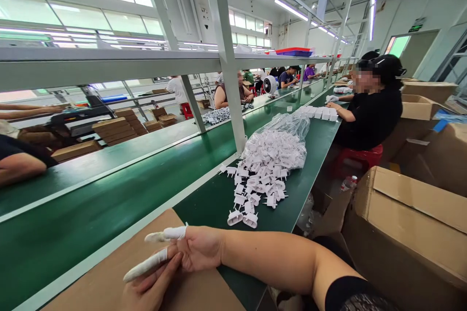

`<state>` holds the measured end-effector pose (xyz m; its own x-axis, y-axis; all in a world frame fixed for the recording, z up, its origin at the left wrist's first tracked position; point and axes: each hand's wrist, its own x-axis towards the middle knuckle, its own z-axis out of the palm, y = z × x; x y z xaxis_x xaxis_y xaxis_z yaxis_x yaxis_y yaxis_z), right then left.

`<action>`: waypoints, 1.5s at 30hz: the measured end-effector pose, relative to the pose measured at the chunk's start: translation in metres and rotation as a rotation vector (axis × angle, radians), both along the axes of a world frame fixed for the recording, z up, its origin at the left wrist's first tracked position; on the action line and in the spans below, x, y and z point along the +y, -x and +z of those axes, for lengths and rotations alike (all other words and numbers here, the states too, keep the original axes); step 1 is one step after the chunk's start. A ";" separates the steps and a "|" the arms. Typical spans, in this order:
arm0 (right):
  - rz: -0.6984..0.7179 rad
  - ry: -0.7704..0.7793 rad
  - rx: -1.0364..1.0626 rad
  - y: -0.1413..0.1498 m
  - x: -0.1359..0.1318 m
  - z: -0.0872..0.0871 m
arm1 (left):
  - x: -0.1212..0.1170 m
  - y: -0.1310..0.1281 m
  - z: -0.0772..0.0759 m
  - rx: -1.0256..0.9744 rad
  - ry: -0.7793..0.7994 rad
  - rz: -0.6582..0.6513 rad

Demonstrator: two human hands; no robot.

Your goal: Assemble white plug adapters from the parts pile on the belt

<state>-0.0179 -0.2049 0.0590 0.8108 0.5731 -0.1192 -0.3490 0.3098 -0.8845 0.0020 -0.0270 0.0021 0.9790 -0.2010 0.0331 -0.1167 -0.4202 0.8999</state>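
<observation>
Green bench (pixel 318 149); cardboard sheet (pixel 206 291); white plugs (pixel 255 182); clear bag (pixel 294 126).

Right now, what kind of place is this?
Most likely a factory assembly line. A long green conveyor belt runs between workstations, a pile of white plug-like parts spills from a clear plastic bag, and a seated worker handles similar pieces farther along.

White adapters (pixel 251 182) on a green worktop (pixel 317 148), beside brown cardboard (pixel 153 272) and a red stool (pixel 359 159).

Left hand (pixel 151 289) partly beyond bottom edge
</observation>
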 end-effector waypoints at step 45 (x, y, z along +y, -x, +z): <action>-0.541 0.970 -0.792 -0.017 -0.035 -0.015 | 0.000 -0.002 0.002 0.181 0.196 0.021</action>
